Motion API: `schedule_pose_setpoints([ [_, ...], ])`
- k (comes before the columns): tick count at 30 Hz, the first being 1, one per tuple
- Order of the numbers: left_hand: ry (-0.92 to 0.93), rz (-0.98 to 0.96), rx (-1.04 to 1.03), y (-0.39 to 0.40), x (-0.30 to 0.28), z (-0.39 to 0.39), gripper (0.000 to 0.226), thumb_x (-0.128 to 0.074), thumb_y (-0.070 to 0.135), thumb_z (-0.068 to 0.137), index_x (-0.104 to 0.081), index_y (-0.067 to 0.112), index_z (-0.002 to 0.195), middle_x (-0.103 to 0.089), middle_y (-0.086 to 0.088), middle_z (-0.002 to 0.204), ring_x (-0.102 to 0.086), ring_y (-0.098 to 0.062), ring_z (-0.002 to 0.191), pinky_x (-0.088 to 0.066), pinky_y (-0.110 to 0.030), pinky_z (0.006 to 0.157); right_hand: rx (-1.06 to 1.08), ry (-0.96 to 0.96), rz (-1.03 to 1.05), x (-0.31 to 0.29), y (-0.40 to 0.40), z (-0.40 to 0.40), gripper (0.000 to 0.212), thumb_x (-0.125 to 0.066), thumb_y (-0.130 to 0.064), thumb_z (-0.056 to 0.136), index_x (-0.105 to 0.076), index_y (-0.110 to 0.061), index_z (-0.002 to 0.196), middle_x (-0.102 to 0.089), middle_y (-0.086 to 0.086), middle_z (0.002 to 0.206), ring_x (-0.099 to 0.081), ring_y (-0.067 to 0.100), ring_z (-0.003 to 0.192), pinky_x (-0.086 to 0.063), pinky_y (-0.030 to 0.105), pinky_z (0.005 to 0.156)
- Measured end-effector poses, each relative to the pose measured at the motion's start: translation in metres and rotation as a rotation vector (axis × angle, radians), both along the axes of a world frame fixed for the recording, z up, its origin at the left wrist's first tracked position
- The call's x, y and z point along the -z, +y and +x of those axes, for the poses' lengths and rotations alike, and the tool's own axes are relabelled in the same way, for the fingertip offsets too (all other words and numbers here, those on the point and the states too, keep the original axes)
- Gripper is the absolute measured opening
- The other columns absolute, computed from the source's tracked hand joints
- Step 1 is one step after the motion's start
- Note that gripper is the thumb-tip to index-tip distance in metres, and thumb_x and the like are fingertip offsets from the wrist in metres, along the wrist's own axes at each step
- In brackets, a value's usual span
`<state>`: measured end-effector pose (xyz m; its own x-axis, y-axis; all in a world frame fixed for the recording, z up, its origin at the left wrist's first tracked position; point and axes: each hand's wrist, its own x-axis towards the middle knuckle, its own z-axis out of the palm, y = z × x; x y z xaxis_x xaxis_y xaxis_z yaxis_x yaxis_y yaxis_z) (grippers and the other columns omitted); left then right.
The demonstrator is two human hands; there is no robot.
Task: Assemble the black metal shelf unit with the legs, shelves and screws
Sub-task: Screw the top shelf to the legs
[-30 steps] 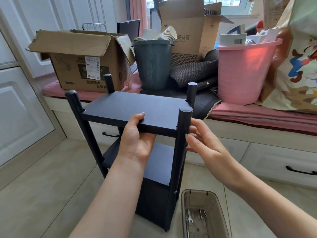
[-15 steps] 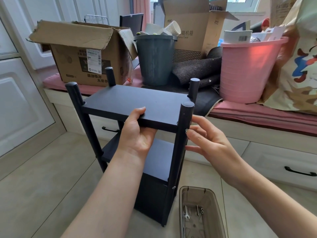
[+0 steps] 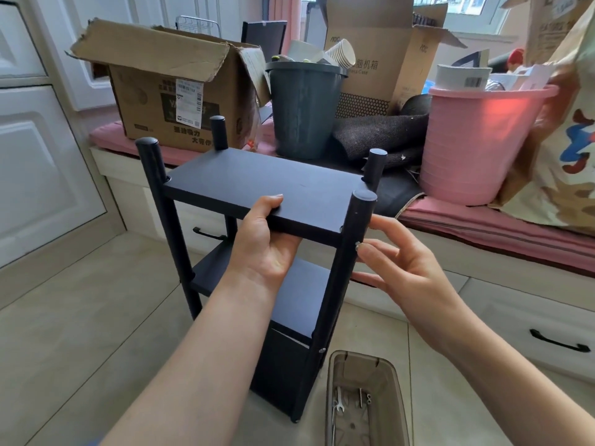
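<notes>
While the left hand (image 3: 269,249) keeps clamping the top shelf (image 3: 264,185), right fingertips (image 3: 365,251) have reached the leg's (image 3: 349,252) screw (image 3: 357,245), pinching it to thread in.

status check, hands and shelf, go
Left hand grips front edge of top shelf. Right hand fingers at a screw in front right leg. Parts tub on floor beside unit, nothing blocking.

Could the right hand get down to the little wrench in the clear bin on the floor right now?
Probably yes. The right hand is only fingering a screw on the front leg, and the open-topped bin with the wrench sits below it, nothing between.
</notes>
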<state>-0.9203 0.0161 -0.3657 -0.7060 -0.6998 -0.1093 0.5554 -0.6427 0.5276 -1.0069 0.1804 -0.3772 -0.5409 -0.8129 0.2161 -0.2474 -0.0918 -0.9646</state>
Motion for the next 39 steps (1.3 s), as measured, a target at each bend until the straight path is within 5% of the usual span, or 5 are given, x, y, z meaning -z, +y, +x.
schedule_pose_setpoints([
  [6,0.037,0.045,0.031,-0.0012,0.0015,0.0001,0.016,-0.049,0.004,0.098,-0.064,0.000,0.099,-0.076,-0.012,0.088,-0.075,-0.023,0.078,-0.061,-0.034,0.078,-0.059,0.042,-0.004,0.0000,0.0017,-0.0038,0.039,-0.052,-0.021,0.091,-0.054,-0.028,0.130,-0.074,0.005,0.111,-0.068,0.021,0.109,-0.053,0.038,0.099],
  [15,0.038,0.107,0.027,-0.0010,0.0018,0.0006,0.020,-0.052,0.002,0.096,-0.064,-0.002,0.112,-0.071,-0.019,0.113,-0.070,-0.030,0.097,-0.061,-0.036,0.080,-0.079,0.046,-0.018,0.0002,0.0021,-0.0083,0.038,-0.053,-0.021,0.091,-0.059,-0.033,0.126,-0.073,0.011,0.111,-0.068,0.026,0.109,-0.056,0.038,0.092],
  [20,0.041,0.149,-0.009,0.0011,0.0016,0.0006,0.037,-0.054,0.001,0.095,-0.058,-0.004,0.132,-0.064,-0.023,0.130,-0.068,-0.033,0.106,-0.062,-0.035,0.075,-0.105,0.026,-0.020,-0.0007,0.0016,-0.0077,0.053,-0.073,-0.052,0.079,-0.060,-0.035,0.127,-0.072,0.011,0.116,-0.068,0.027,0.110,-0.056,0.039,0.091],
  [31,0.075,0.179,-0.023,0.0037,0.0054,-0.0042,0.039,-0.055,0.000,0.094,-0.056,-0.003,0.133,-0.068,-0.018,0.116,-0.069,-0.030,0.101,-0.064,-0.033,0.072,-0.060,0.125,0.006,-0.0008,0.0024,-0.0059,0.061,-0.070,-0.064,0.076,-0.055,-0.035,0.128,-0.072,0.010,0.114,-0.066,0.028,0.112,-0.053,0.041,0.096],
  [39,0.076,0.163,-0.027,0.0018,0.0075,-0.0077,0.044,-0.055,0.001,0.093,-0.054,-0.005,0.137,-0.066,-0.020,0.127,-0.069,-0.032,0.105,-0.063,-0.034,0.075,-0.062,0.097,-0.005,-0.0018,0.0040,-0.0077,0.037,-0.054,-0.023,0.089,-0.058,-0.028,0.126,-0.074,0.011,0.110,-0.068,0.029,0.109,-0.053,0.041,0.096],
])
